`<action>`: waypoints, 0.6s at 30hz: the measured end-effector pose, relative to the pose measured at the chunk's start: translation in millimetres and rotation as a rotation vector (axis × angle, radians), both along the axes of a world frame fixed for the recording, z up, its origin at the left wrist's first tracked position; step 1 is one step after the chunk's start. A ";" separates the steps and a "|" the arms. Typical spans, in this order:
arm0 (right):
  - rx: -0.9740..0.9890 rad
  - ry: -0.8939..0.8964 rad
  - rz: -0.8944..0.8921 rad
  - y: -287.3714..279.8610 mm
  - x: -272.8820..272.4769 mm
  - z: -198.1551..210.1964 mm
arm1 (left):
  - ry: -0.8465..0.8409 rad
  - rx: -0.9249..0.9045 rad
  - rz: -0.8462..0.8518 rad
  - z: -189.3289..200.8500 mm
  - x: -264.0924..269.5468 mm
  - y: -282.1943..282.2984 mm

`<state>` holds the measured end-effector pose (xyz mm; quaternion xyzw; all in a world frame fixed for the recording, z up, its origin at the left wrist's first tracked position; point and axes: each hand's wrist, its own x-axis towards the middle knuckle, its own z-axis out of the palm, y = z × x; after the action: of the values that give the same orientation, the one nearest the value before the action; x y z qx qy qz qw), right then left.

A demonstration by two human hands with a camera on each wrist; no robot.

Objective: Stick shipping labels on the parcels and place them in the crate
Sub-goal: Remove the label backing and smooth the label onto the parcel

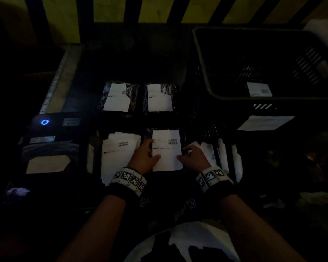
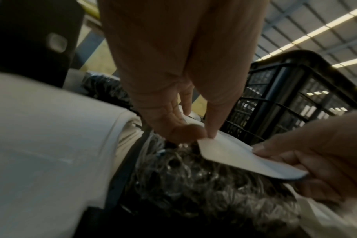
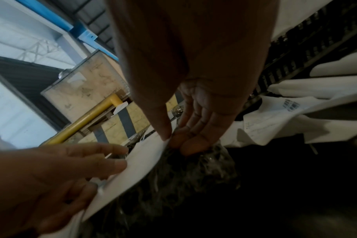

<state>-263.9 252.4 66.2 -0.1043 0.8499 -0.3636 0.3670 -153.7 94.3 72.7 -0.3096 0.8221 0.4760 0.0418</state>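
Note:
A white shipping label (image 1: 167, 150) lies over a black bubble-wrapped parcel (image 2: 194, 185) in front of me. My left hand (image 1: 152, 151) pinches the label's left edge between thumb and fingers. My right hand (image 1: 183, 154) pinches its right edge. In the left wrist view the label (image 2: 234, 157) curves, its near end raised off the wrap. The right wrist view shows the label (image 3: 137, 169) stretched between both hands above the parcel (image 3: 183, 185). The black crate (image 1: 203, 72) at the right holds one labelled parcel (image 1: 259, 89).
Two labelled parcels (image 1: 117, 97) (image 1: 160, 98) lie side by side behind my hands. A pile of labels (image 1: 119, 154) sits to the left, beside a black printer (image 1: 53, 133) with a blue light. Loose white backing sheets (image 1: 216, 154) lie to the right.

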 end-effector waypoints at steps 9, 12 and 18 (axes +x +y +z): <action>0.136 0.307 0.159 0.7 -1.6 -6.7 | -0.119 -0.249 -0.142 -6.5 7.0 -3.6; 0.057 0.444 0.267 -16.1 -3.1 -0.2 | -0.100 -0.350 -0.233 -4.7 -3.9 -1.8; 0.162 0.586 0.532 -32.8 -7.4 -6.4 | -0.137 -0.394 -0.350 -10.5 -17.9 -8.2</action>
<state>-271.3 219.6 59.8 -0.3905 0.8878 -0.1425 0.1975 -171.7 86.2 62.2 -0.1963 0.9351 0.2704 0.1181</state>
